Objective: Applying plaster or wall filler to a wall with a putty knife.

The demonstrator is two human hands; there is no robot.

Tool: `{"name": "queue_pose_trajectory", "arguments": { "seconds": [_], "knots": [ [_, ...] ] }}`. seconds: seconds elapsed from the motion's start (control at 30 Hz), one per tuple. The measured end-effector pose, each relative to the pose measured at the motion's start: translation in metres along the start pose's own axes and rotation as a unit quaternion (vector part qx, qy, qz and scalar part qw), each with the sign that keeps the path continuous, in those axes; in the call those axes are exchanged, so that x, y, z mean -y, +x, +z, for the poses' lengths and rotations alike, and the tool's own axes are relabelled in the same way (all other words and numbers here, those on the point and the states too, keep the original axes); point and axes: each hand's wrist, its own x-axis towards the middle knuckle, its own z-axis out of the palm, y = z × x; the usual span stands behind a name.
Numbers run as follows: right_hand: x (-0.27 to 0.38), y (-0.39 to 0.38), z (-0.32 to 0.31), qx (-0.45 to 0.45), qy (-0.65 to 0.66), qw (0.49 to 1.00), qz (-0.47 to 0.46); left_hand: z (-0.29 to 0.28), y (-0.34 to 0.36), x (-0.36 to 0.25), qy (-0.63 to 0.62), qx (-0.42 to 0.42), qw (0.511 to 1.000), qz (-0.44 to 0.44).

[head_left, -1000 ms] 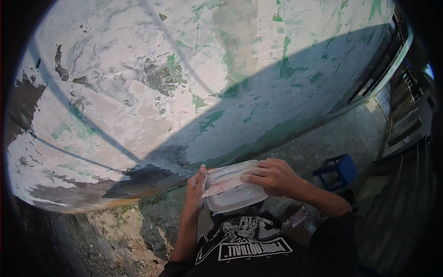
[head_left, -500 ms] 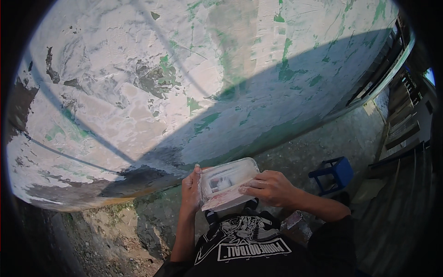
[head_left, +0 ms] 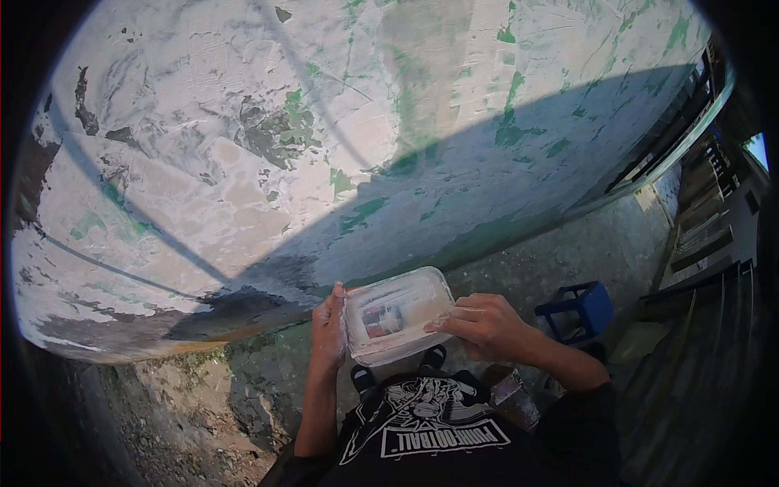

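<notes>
A clear plastic food container (head_left: 396,277), rectangular and smeared with white paste, is held in front of my body. My left hand (head_left: 329,329) grips its left end, thumb up along the rim and fingers partly hidden below. The closed fingers of my right hand (head_left: 479,325) reach over its right front rim. A pale beige patch lies inside beside those fingertips; whether it is paste or a thin flat tool between them, I cannot tell. White residue marks both hands. A reddish and dark patch shows through the container's bottom.
A wall (head_left: 243,162) with white patches and peeling green paint rises ahead, partly in shadow. On the concrete ground to the right stands a blue plastic stool (head_left: 580,311). My sandalled feet (head_left: 363,377) are below the container. Rubble and soil (head_left: 195,406) lie at lower left.
The container has tilted flatter and shifted slightly left and upward, with both hands moving along with it. The view has shifted a little.
</notes>
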Motion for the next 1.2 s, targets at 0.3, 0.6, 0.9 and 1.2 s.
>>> {"name": "queue_pose_trajectory", "arguments": {
  "seconds": [0.3, 0.6, 0.9, 1.2],
  "knots": [
    [0.002, 0.006, -0.008, 0.005, -0.012, 1.0, 0.016, 0.002, 0.003, 0.003, 0.031, 0.01, 0.999, -0.006],
    [0.0, 0.0, 0.001, 0.013, 0.0, 1.0, -0.001, -0.002, 0.007, 0.007, 0.032, 0.007, 0.999, -0.015],
    [0.004, -0.003, -0.008, 0.038, -0.028, 0.999, -0.01, 0.0, 0.002, 0.005, 0.021, 0.021, 0.999, -0.025],
    [0.009, 0.0, -0.005, 0.038, -0.029, 0.999, -0.003, -0.008, 0.0, 0.008, 0.037, 0.015, 0.999, -0.001]
  ]
}}
